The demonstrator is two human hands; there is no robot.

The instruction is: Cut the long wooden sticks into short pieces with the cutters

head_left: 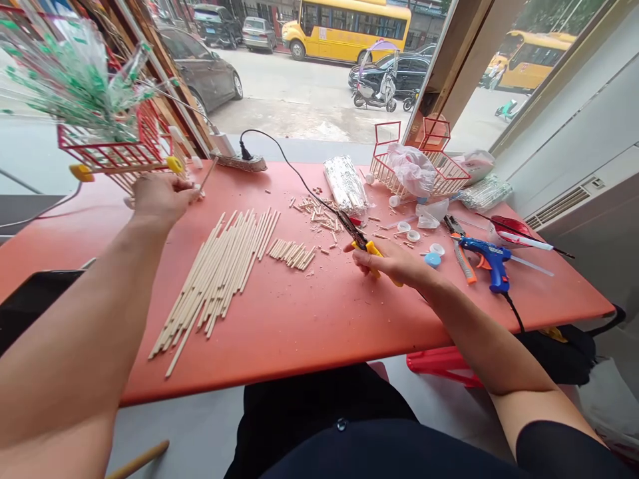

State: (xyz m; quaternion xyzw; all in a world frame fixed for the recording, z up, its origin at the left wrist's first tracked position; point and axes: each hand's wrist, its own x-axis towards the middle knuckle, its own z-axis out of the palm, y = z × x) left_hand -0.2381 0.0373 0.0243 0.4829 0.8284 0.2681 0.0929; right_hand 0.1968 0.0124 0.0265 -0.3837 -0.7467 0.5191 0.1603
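A: Taking the table's middle as my clock centre, with twelve toward the window, where do I have the left hand [160, 198]?

B: I have it near ten, beside the red basket [114, 156] that holds wrapped green-tipped stems [94, 93]. Thumb and forefinger look pinched on a thin stick [209, 174], though it is small and partly blurred from my seat, so I say that with some caution.

A: And the right hand [387, 261]?

B: Just off centre toward three. I see its fingers curled around the yellow handles of the pliers [355, 231], whose nose points to eleven.

A: What about the wood?

B: Long sticks [219, 273] lie side by side between eight and nine. Nearer the centre, on the nine side, I get a row of short sticks [292, 254], and tiny offcuts [322, 216] are scattered close to twelve.

A: Anything else on my right?

B: A foil packet [345, 183] at one, a second basket [452, 174] at two, and a blue glue gun [494, 263] at three, touching orange-handled pliers [464, 256].
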